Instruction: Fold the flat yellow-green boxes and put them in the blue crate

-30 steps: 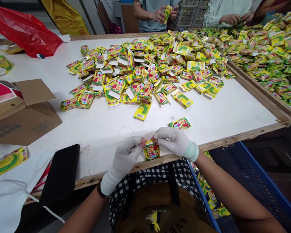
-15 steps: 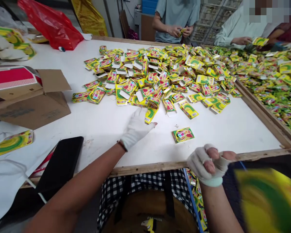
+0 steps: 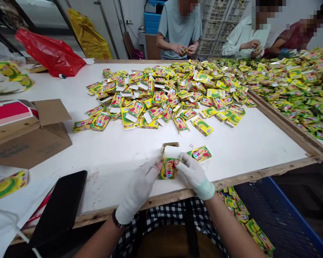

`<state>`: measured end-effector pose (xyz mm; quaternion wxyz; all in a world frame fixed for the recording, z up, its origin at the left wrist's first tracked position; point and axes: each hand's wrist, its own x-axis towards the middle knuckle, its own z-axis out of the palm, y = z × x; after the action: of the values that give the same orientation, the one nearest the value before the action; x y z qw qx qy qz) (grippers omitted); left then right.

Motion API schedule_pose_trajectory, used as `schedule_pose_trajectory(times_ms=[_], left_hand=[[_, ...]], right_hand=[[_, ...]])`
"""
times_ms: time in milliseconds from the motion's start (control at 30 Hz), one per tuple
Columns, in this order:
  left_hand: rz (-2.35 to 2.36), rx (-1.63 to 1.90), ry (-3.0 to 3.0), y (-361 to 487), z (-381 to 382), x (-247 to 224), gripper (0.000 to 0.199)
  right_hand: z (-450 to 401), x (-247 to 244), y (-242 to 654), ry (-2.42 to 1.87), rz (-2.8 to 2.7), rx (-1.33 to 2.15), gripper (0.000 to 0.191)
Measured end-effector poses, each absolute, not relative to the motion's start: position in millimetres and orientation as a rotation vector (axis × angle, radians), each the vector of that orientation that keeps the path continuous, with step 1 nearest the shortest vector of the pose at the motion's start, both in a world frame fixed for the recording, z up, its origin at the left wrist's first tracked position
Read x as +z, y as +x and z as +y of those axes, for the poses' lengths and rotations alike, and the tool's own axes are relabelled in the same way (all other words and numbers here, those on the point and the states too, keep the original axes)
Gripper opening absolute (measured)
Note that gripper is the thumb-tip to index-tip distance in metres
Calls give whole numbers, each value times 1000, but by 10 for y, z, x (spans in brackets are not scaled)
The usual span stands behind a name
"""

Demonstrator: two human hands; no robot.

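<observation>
Between my two gloved hands is a small yellow and green card box (image 3: 169, 167), its white end flap raised at the top. My left hand (image 3: 140, 184), in a white fingerless glove, grips the box's left side with the thumb on its edge. On the right side, my right hand (image 3: 195, 172) holds it with the thumb against the printed front. A second card box (image 3: 200, 153) lies flat on the white tabletop just behind my right hand. Farther back spreads a heap of similar boxes (image 3: 158, 97), several with white flaps standing open.
A black phone (image 3: 61, 204) and an open brown carton (image 3: 29, 143) lie at left, with a red plastic bag (image 3: 52, 53) behind. A wooden rail (image 3: 282, 127) separates another pile at right. Below the edge stands a blue crate (image 3: 293, 215) holding boxes. Co-workers handle items across the table.
My left hand has drawn back from the heap with a box. My right hand has come in from the right edge and now holds that box too. The view has tilted up.
</observation>
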<state>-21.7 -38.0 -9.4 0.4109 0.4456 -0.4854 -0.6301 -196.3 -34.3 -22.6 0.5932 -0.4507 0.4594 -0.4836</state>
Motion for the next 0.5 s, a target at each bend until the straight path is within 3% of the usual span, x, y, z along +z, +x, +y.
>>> schedule_pose_trajectory(times_ms=[267, 500], left_hand=[[-1169, -1345, 1137, -213, -375, -98, 38], [-1582, -1126, 1202, -58, -207, -128, 8]], right_hand=[[-157, -307, -1864, -1198, 1222, -1239, 41], [-90, -165, -2018, -1563, 1197, -1061, 16]])
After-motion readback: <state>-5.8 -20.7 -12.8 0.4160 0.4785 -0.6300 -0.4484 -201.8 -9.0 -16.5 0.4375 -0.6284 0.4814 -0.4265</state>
